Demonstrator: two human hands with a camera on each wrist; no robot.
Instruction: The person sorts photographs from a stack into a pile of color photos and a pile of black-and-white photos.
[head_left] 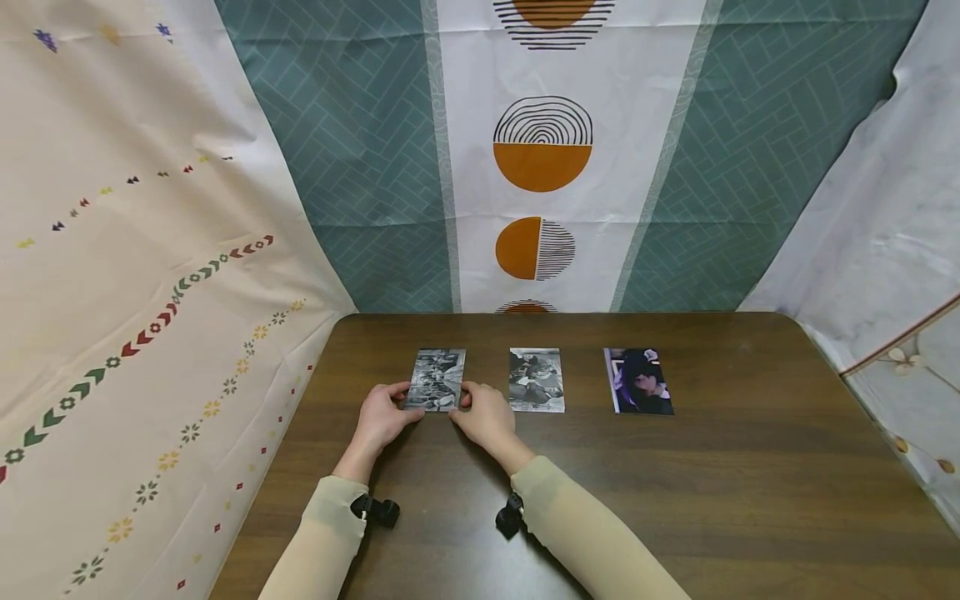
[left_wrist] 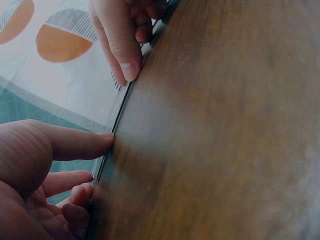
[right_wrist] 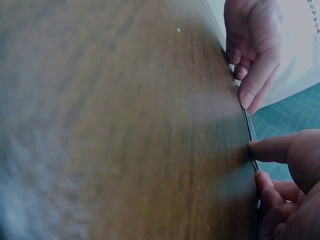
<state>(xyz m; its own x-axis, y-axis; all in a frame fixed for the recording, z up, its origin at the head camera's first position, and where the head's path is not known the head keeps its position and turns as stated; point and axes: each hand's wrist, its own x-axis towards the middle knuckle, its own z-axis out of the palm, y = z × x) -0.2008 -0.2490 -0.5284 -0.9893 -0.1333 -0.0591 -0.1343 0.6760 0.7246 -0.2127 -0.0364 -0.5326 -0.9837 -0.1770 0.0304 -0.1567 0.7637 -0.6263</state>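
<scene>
A black-and-white photo print (head_left: 437, 379) lies at the left of a row of pictures on the brown table. My left hand (head_left: 381, 419) holds its left side, thumb by the near left corner and fingers along the left edge. On the opposite side, my right hand (head_left: 487, 419) holds the right edge, its thumb at the near right corner. Both wrist views show the print edge-on as a thin dark line, with the thumbs of the left hand (left_wrist: 30, 155) and the right hand (right_wrist: 302, 160) touching it. Whether the print is slightly raised, I cannot tell.
A second black-and-white photo print (head_left: 536, 380) lies just right of my right hand. Farther right is a dark purple-toned photo print (head_left: 641, 382), slightly tilted. The wooden table (head_left: 712, 500) ends at a patterned cloth (head_left: 375, 167) behind, with pale cloths at both sides.
</scene>
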